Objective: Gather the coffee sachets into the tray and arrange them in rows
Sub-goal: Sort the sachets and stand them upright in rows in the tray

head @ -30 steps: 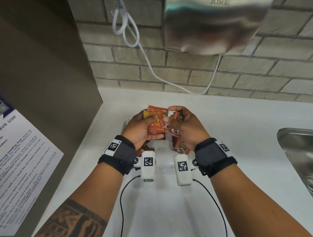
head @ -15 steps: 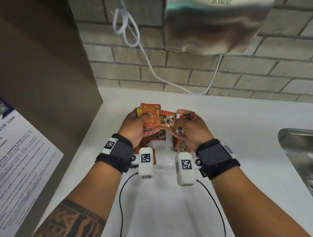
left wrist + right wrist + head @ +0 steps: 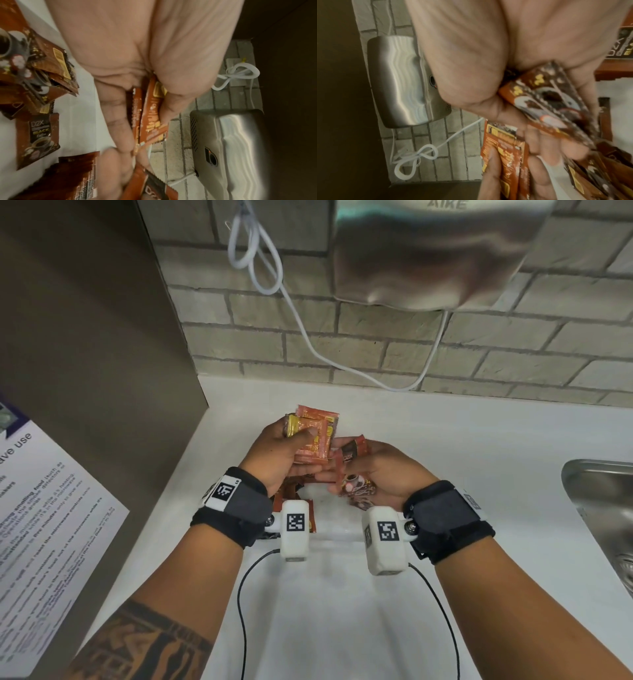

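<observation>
Change since earlier frame: my left hand [image 3: 277, 453] has lifted its stack of orange sachets [image 3: 313, 440] higher and further from me; my right hand [image 3: 373, 470] has dropped slightly and now sits apart from the stack rather than against it.
Left hand state: fingers and thumb curled round the stack, thumb pressed on the front sachet. In the left wrist view the packets stand edge-on between thumb and fingers [image 3: 120, 121].
Right hand state: fingers curled round a few dark brown sachets [image 3: 354, 474], fanned loosely and not squared up. The right wrist view shows one of them lying across my palm.
Loose sachets: several D2X black coffee packets [image 3: 36, 138] lie on the white surface below my hands, some overlapping in a heap [image 3: 42, 70].
Tray: I cannot make out its rim with certainty; the white surface [image 3: 329, 522] under my hands may be its floor.
Surroundings: steel hand dryer [image 3: 435, 251] on the brick wall, white cable [image 3: 260, 248] looped beside it, sink [image 3: 603, 508] to my right.
Step in hand: sorting gathered sachets by type, judged from the two separate bundles.
Next move calls for: squaring each bundle edge to edge, then laying the packets down flat, side by side, so that a row begins.
Risk: the fanned packets in my right hand could slip out.
</observation>
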